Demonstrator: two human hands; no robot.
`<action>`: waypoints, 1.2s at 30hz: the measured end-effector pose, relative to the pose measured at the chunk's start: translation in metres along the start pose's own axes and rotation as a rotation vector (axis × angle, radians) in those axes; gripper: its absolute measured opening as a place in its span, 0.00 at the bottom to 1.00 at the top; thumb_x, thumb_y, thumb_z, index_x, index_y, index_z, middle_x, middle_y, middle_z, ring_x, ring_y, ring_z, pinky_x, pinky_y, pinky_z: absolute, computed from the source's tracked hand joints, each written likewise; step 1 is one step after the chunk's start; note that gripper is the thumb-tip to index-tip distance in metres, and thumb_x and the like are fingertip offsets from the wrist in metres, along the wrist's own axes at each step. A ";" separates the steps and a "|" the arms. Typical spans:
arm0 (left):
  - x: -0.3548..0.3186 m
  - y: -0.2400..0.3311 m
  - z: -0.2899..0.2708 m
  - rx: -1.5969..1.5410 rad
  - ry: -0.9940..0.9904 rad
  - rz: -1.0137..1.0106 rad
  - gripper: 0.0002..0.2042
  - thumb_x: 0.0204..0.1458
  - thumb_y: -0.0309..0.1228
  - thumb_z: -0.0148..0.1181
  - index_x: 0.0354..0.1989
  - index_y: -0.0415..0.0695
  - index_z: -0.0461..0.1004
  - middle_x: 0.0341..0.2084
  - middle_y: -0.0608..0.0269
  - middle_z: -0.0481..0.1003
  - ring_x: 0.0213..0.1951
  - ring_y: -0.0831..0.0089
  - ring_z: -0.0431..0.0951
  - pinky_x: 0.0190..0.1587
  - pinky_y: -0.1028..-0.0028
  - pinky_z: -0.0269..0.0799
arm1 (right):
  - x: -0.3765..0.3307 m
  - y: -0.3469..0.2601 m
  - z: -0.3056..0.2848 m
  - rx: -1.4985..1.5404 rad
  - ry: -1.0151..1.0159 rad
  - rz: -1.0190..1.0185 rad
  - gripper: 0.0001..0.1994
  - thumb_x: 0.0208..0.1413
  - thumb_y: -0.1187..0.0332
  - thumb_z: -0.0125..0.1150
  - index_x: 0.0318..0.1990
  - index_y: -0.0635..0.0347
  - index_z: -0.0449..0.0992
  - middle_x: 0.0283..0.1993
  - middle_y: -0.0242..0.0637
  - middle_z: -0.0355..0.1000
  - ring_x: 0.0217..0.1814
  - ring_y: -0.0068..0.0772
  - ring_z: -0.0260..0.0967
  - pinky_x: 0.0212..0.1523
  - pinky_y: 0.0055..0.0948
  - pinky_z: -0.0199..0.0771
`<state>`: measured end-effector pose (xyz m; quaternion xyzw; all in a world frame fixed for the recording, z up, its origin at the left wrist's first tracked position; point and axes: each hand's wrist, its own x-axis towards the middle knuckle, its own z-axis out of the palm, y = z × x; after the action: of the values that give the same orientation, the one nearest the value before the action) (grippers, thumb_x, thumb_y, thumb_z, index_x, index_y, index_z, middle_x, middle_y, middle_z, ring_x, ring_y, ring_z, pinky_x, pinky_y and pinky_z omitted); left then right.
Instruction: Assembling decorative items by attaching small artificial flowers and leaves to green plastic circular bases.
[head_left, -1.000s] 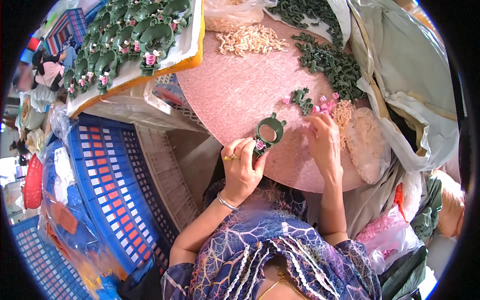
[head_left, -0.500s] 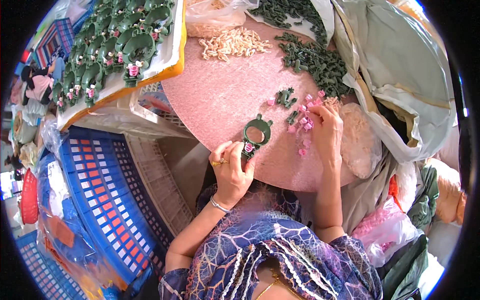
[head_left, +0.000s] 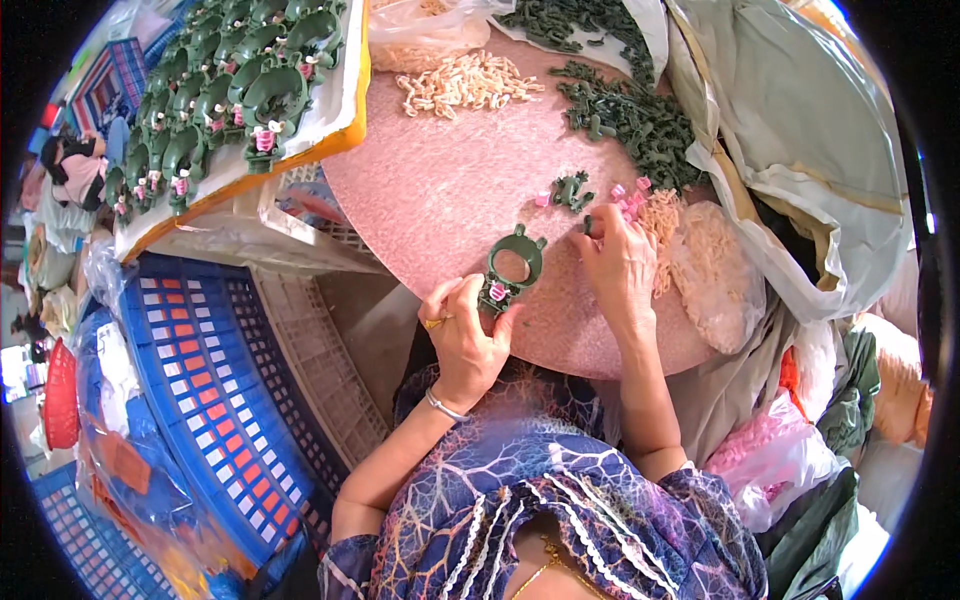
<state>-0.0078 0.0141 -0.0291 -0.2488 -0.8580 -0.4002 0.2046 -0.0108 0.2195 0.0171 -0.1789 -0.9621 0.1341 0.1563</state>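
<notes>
My left hand (head_left: 467, 322) is closed on the lower end of a dark green plastic ring piece (head_left: 517, 258), which has two small knobs on top and a pink striped part near its base. The ring faces up over the near edge of the round pink table (head_left: 450, 190). To its right, the thumb and fingers of my right hand (head_left: 622, 265) pinch a small dark green plastic piece, partly hidden by the fingertips. Just beyond lie a little group of green pieces (head_left: 573, 190) and small pink pieces (head_left: 631, 194), some covered by my right hand.
Heaps of cream pieces (head_left: 468, 84) and dark green pieces (head_left: 635, 130) lie farther back. Peach pieces (head_left: 662, 230) and a clear bag (head_left: 715, 280) sit at the right. A tray (head_left: 345, 135) of finished-looking green rings stands left, above a blue basket (head_left: 205, 390). A large pale sack (head_left: 800, 150) borders the table.
My right hand has moved left and nearer from the pink pieces, and now pinches a small green piece. The left hand keeps the ring piece almost in place.
</notes>
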 end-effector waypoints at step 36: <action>-0.001 0.000 -0.002 -0.063 0.025 -0.067 0.28 0.43 0.30 0.75 0.54 0.41 0.70 0.39 0.56 0.78 0.48 0.58 0.73 0.54 0.61 0.63 | 0.007 0.027 -0.024 0.359 0.094 -0.020 0.08 0.59 0.78 0.55 0.45 0.63 0.75 0.36 0.46 0.77 0.37 0.40 0.78 0.39 0.33 0.76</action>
<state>-0.0071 0.0128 -0.0284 -0.2214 -0.8501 -0.4367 0.1939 -0.0010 0.2510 0.0322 -0.1448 -0.9161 0.2936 0.2317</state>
